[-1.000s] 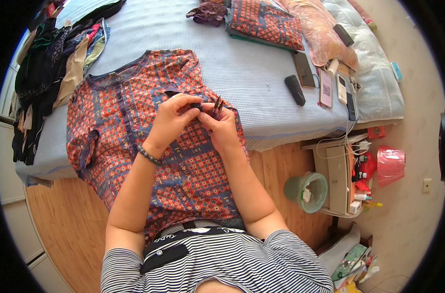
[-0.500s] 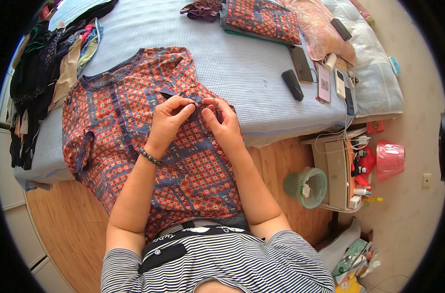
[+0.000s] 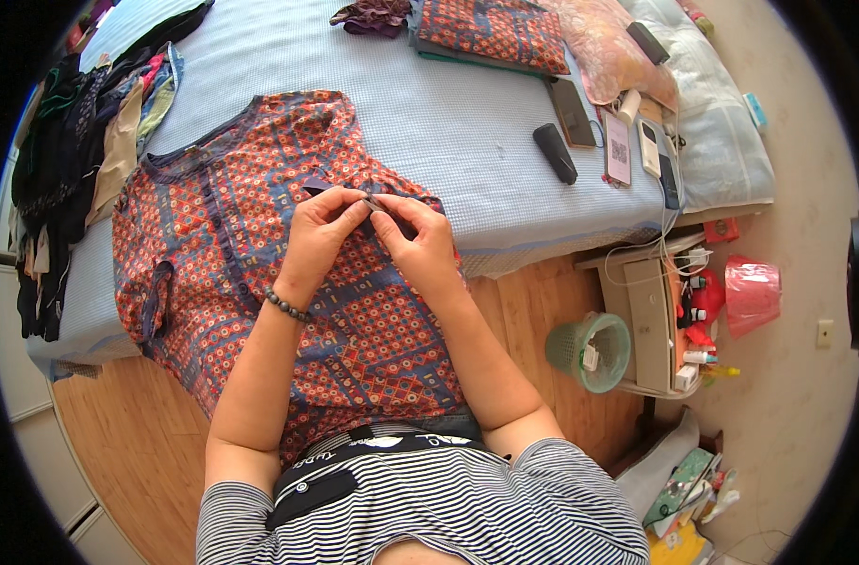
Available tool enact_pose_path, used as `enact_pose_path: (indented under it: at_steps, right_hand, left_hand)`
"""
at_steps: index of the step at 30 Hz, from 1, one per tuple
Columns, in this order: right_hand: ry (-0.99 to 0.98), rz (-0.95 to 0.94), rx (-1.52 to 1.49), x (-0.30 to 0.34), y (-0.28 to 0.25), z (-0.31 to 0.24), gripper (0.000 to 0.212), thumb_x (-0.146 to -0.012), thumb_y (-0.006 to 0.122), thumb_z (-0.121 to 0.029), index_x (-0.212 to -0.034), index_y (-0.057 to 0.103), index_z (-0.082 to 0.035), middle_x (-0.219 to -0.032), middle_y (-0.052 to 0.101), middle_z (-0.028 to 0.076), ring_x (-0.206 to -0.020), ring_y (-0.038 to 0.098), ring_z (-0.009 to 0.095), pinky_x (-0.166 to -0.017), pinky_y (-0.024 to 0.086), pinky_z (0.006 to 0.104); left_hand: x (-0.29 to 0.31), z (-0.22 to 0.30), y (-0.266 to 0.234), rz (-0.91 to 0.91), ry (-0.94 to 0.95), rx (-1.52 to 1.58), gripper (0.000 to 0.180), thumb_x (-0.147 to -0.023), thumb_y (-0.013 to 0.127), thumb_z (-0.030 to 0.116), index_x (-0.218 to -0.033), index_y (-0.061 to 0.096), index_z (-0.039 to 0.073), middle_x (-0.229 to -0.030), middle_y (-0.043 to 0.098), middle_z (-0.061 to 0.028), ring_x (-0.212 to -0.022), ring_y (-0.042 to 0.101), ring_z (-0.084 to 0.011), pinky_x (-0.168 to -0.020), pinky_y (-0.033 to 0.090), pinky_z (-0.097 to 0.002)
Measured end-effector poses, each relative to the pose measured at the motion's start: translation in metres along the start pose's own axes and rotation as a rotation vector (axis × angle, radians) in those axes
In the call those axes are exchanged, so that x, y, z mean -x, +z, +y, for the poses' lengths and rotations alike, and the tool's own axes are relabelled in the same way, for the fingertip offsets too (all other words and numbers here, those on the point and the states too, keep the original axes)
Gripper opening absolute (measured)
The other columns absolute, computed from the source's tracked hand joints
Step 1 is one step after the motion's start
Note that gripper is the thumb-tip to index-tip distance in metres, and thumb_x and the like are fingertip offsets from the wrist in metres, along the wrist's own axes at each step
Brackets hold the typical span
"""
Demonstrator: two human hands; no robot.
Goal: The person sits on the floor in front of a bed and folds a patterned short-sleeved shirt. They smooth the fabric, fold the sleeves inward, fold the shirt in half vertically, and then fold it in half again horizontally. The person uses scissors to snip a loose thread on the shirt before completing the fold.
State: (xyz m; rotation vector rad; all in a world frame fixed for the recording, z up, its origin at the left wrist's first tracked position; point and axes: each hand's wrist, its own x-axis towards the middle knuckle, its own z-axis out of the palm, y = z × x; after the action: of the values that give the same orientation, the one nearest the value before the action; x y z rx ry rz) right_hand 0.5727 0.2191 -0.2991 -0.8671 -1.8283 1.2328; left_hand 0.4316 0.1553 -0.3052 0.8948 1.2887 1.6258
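A red and blue patterned shirt (image 3: 354,339) with a dark blue collar and button placket lies spread over the bed's edge and hangs toward my lap. My left hand (image 3: 318,235), a dark beaded bracelet at its wrist, pinches a dark blue fabric tab (image 3: 315,185) at the shirt's sleeve. From the other side, my right hand (image 3: 418,243) pinches the same tab, thumb and forefinger meeting those of the left. The fingertips hide most of the pinched part, so I cannot make out whether a button sits between them.
Blue checked cloth (image 3: 448,122) covers the bed. Clothes are heaped (image 3: 62,188) at the left; a folded patterned garment (image 3: 491,36) lies at the back. A black case (image 3: 554,153) and phones (image 3: 618,149) rest at the right, above a drawer unit (image 3: 641,315) and green basket (image 3: 566,347).
My right hand's fingers have closed in and moved left to meet my left hand's at the tab. The view has shifted slightly.
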Motion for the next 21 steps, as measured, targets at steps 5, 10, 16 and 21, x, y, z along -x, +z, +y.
enact_pose_path:
  at_steps: [5,10,16,21]
  right_hand:
    - [-0.026,0.028,-0.013,-0.001,0.003,0.000,0.026,-0.083,0.069,-0.016,-0.104,0.069,-0.001,-0.098,0.070,0.015,-0.090,0.067,0.026,-0.079,0.052,0.0333]
    - [0.051,0.014,-0.061,-0.002,0.004,-0.006,0.023,-0.083,0.068,-0.012,-0.103,0.070,0.000,-0.095,0.070,0.015,-0.087,0.068,0.024,-0.075,0.052,0.0320]
    - [0.003,0.046,-0.082,-0.003,0.005,-0.001,0.020,-0.084,0.067,-0.008,-0.101,0.070,0.001,-0.090,0.071,0.014,-0.082,0.069,0.022,-0.072,0.052,0.0291]
    - [0.111,0.076,-0.244,-0.002,0.003,0.001,0.018,-0.085,0.067,-0.007,-0.100,0.070,0.003,-0.091,0.072,0.011,-0.080,0.066,0.015,-0.071,0.051,0.0259]
  left_hand:
    - [-0.001,-0.004,0.000,0.000,0.014,-0.004,0.010,-0.090,0.064,0.007,-0.095,0.068,0.000,-0.085,0.066,0.0011,-0.079,0.059,-0.0041,-0.070,0.048,-0.0189]
    - [0.000,-0.008,0.000,0.023,0.017,-0.005,0.009,-0.089,0.065,0.007,-0.094,0.068,0.000,-0.084,0.065,0.0028,-0.078,0.057,-0.0032,-0.070,0.047,-0.0186]
    - [0.001,-0.010,0.002,0.025,0.027,-0.006,0.007,-0.089,0.065,0.006,-0.092,0.068,0.001,-0.084,0.064,0.0035,-0.078,0.056,-0.0029,-0.070,0.046,-0.0186]
    - [0.000,-0.006,0.007,0.013,0.024,0.025,0.009,-0.088,0.065,0.005,-0.094,0.069,0.001,-0.086,0.065,0.0029,-0.079,0.057,-0.0030,-0.072,0.047,-0.0182]
